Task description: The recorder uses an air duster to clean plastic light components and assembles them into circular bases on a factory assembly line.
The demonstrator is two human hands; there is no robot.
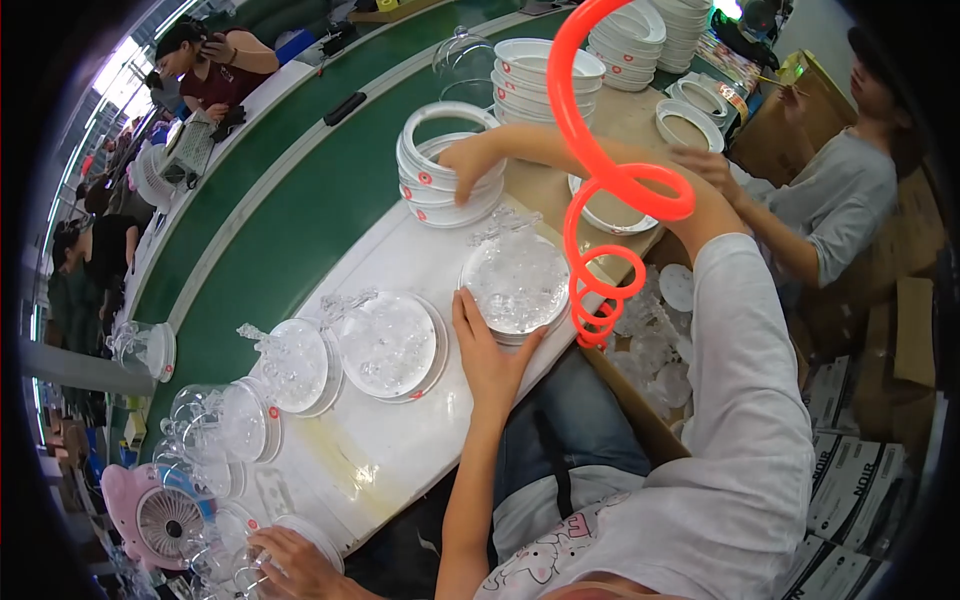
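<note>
My left hand [490, 355] cups the near rim of a white round base [515, 312], thumb and fingers spread along its edge. Clear plastic pieces [515, 265] cover the top of that base. Farther off, my right hand [472, 163] reaches across to a stack of white rings [447, 210]. Its fingers curl over the rim of a tilted white ring [415, 135] at the top; the fingertips are partly hidden. To the left of my left hand sit more round bases [392, 345] with clear plastic parts on them.
A coiled red air hose [640, 190] hangs before my right arm. Several stacked white rings [545, 75] stand at the back. A co-worker's hand [290, 562] touches pieces at lower left, near a pink fan [150, 515]. Another person [840, 190] works at right, beside a box of clear parts [655, 345].
</note>
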